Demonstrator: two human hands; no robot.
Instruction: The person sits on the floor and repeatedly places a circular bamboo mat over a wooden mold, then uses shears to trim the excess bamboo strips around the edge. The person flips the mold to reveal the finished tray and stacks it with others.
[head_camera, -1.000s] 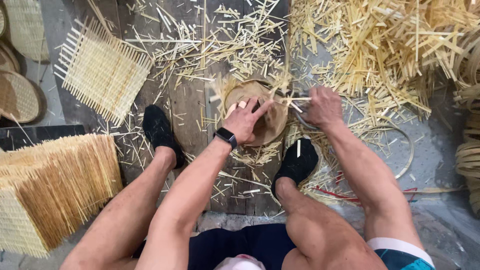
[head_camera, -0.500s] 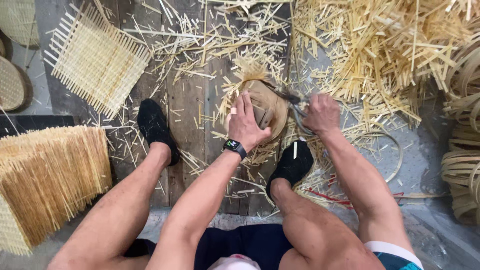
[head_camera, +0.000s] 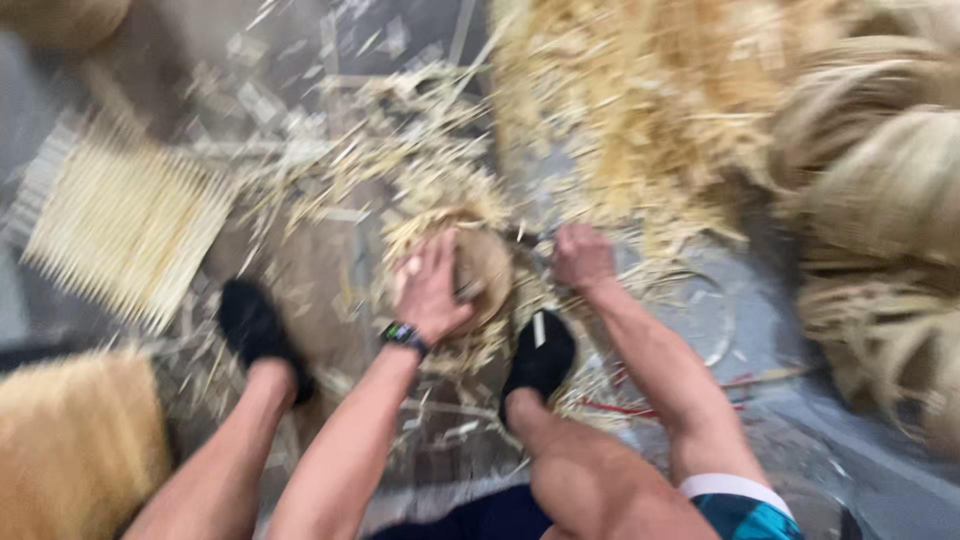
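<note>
View swung rightward and blurred since half a second earlier, woven mat (head_camera: 125, 225) displaced to left edge. Left hand (head_camera: 432, 290) pressed flat, fingers spread, on small round woven basket (head_camera: 485, 270) between black shoes (head_camera: 540, 355). Right hand (head_camera: 583, 257) clenched just beside basket rim; object gripped indiscernible. Loose bamboo strips (head_camera: 640, 120) heaped beyond; stacked baskets (head_camera: 880, 190) at right.

You're over a grey floor (head_camera: 860, 460), blurred, littered with pale straw offcuts (head_camera: 640, 110). Left of that heap lies a flat woven mat (head_camera: 125, 225); right of it, stacked coiled hoops (head_camera: 880, 210). Light is even, soft.
</note>
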